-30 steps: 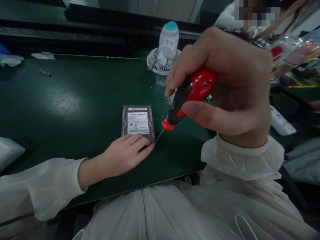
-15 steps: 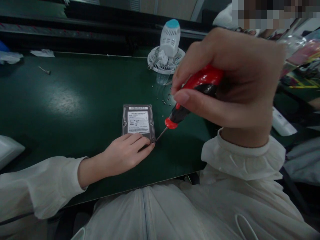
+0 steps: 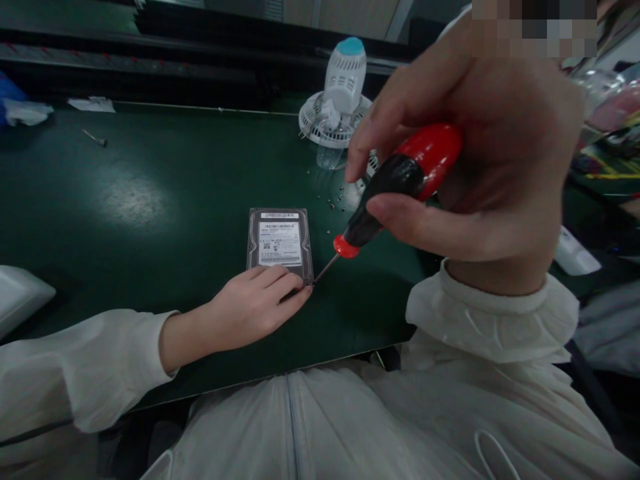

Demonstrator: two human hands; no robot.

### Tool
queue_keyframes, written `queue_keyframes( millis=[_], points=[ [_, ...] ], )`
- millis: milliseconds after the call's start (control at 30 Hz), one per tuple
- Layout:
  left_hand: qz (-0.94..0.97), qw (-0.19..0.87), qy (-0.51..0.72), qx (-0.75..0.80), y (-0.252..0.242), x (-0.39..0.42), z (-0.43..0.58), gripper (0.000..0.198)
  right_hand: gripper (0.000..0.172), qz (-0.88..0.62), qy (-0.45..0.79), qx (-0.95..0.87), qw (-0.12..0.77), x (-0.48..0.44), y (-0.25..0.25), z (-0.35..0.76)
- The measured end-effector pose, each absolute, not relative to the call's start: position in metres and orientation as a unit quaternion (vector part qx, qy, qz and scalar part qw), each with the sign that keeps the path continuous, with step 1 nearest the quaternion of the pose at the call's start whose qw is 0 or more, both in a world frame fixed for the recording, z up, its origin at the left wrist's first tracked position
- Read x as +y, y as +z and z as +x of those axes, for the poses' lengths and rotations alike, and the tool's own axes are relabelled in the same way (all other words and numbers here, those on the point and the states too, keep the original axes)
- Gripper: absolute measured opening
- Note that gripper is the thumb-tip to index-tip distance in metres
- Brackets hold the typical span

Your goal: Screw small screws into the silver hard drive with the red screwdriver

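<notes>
A hard drive [image 3: 280,243] with a white label lies flat on the green table. My left hand [image 3: 260,300] covers its near end, fingers over the near edge, thumb and index fingertip at the near right corner. Over the table to the right, my right hand [image 3: 480,153] holds a red and black screwdriver [image 3: 387,193]. Its thumb rests along the handle, while the index finger is lifted off and the grip looks loose. The slanted shaft reaches down to the drive's near right corner, beside my left thumb. What lies right at the tip is too small to make out.
Several small screws [image 3: 335,200] are scattered beyond the drive on the green table [image 3: 200,180]. Farther back a white fan [image 3: 345,73] with a blue cap rests face down. A small brush-like tool [image 3: 95,138] lies at the far left. Another person is partly visible at upper right.
The fingers of my right hand have loosened and spread around the screwdriver handle, showing more of it. The screwdriver tip and my left hand stay at the drive's corner; the view shifts slightly.
</notes>
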State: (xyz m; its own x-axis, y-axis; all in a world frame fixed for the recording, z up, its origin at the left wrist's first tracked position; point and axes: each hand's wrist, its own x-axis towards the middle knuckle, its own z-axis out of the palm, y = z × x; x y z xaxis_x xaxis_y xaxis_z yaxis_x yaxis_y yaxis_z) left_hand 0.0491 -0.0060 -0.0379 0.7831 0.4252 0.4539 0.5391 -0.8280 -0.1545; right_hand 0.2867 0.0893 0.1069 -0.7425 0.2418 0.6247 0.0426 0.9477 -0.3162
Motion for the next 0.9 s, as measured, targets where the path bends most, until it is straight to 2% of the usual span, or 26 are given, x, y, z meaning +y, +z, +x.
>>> queue_keyframes(
  millis=[100, 267, 400, 500, 600, 733, 900],
  points=[
    [-0.934, 0.139, -0.207, -0.257, -0.038, -0.006, 0.049, 0.024, 0.03, -0.057, 0.191, -0.918, 0.342, 0.092, 0.106, 0.286],
    [-0.934, 0.137, -0.206, -0.258, -0.039, -0.006, 0.049, 0.024, 0.032, -0.148, 0.076, -0.95, 0.266, 0.086, 0.113, 0.288],
    [-0.933, 0.139, -0.206, -0.261, -0.039, -0.006, 0.049, 0.023, 0.025, -0.069, 0.151, -0.927, 0.336, 0.084, 0.115, 0.291],
    [-0.934, 0.14, -0.207, -0.257, -0.038, -0.006, 0.049, 0.023, 0.025, -0.108, 0.173, -0.941, 0.27, 0.084, 0.115, 0.292],
    [-0.934, 0.139, -0.206, -0.257, -0.038, -0.006, 0.049, 0.023, 0.022, -0.102, 0.168, -0.929, 0.315, 0.088, 0.111, 0.29],
    [-0.935, 0.139, -0.203, -0.257, -0.038, -0.005, 0.049, 0.024, 0.031, -0.054, 0.169, -0.912, 0.371, 0.096, 0.104, 0.285],
    [-0.934, 0.14, -0.203, -0.258, -0.038, -0.005, 0.05, 0.025, 0.03, -0.079, 0.175, -0.921, 0.339, 0.095, 0.105, 0.285]
  ],
)
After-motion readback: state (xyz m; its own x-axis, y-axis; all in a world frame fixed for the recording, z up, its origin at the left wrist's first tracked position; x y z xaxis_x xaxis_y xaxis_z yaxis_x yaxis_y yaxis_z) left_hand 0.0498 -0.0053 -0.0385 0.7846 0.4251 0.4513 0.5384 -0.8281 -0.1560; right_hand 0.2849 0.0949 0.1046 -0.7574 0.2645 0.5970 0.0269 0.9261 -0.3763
